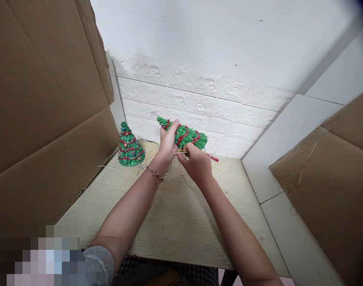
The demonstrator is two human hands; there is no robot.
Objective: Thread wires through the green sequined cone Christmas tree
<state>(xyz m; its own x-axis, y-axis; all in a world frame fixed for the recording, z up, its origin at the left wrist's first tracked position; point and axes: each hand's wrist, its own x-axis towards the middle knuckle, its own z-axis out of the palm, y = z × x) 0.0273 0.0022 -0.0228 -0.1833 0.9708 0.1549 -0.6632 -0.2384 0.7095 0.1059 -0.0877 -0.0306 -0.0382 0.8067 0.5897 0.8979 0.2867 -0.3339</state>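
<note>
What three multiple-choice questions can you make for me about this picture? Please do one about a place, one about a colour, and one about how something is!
1. Where is the glittery standing tree?
A) On the floor
B) On the table
C) On a cardboard box

2. What colour is the garland on the tree in the hands?
A) Blue
B) Yellow
C) Red

3. How does that tree lie between the left hand and the right hand?
A) Upright
B) On its side
C) Upside down

Answers:
1. B, because its base sits on the tabletop, left of the hands.
2. C, because a red band winds around the green tree.
3. B, because its tip points sideways, to the left.
</note>
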